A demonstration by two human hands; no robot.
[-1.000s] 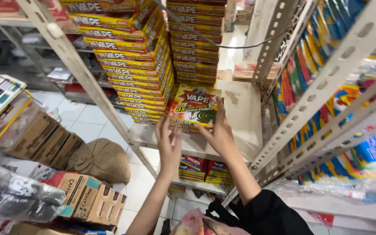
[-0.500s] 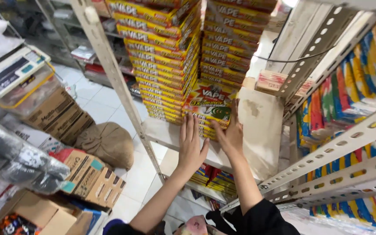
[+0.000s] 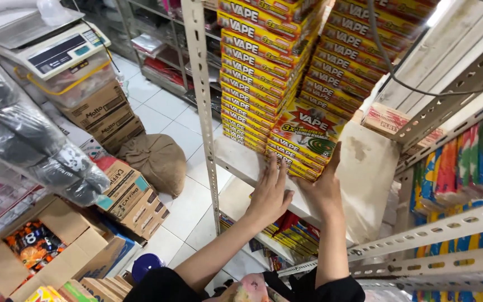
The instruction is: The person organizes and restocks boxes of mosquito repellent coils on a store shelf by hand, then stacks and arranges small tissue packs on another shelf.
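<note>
Flat yellow and red boxes with green trim are stacked in two tall piles (image 3: 264, 72) on a white metal shelf (image 3: 364, 184). One such box (image 3: 308, 131) stands tilted against the front of the right pile. My left hand (image 3: 269, 193) presses flat, fingers apart, against the lower boxes of that pile. My right hand (image 3: 325, 187) touches the bottom edge of the tilted box with its thumb raised; whether it grips the box is unclear.
A slotted metal upright (image 3: 202, 106) stands left of the piles. Colourful packets (image 3: 465, 162) hang on the rack at right. Below left are cardboard boxes (image 3: 129, 196), a brown sack (image 3: 155, 162), a weighing scale (image 3: 51, 45) and more boxes on a lower shelf (image 3: 292, 235).
My view has shifted, so the shelf and piles sit further right. Both hands have dropped from the tilted box's sides to the base of the right pile.
</note>
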